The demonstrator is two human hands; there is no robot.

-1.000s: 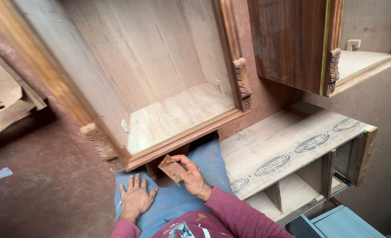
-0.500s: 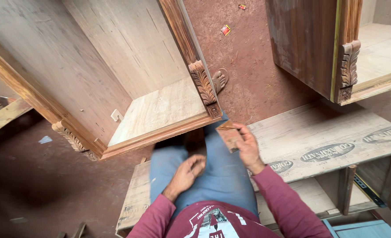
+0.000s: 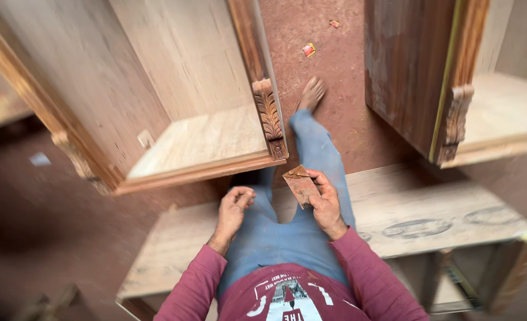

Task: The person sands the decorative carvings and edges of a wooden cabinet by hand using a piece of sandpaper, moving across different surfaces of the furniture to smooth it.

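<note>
Sandpaper piece (image 3: 301, 185): a folded, reddish-brown scrap, held in my right hand (image 3: 324, 202) above my right thigh, just below the lower front corner of the open wooden cabinet (image 3: 186, 89). Grip: fingers curled around the lower edge of the scrap, thumb on top, upper half of it sticking out free.

Left hand (image 3: 232, 211): holds nothing, fingers loosely curled inward, resting on the left thigh near the knee.

I sit on a pale plywood bench (image 3: 430, 208), legs in blue jeans, right leg stretched forward with the bare foot (image 3: 311, 93) on the red-brown floor (image 3: 335, 71).

The cabinet lies tilted in front of me, interior bare wood, with a carved bracket (image 3: 269, 116) on its right front post. That bracket is near the sandpaper, not touching it. A second cabinet (image 3: 418, 71) with a similar carved bracket (image 3: 455, 122) stands to the right, well apart from both hands.
</note>
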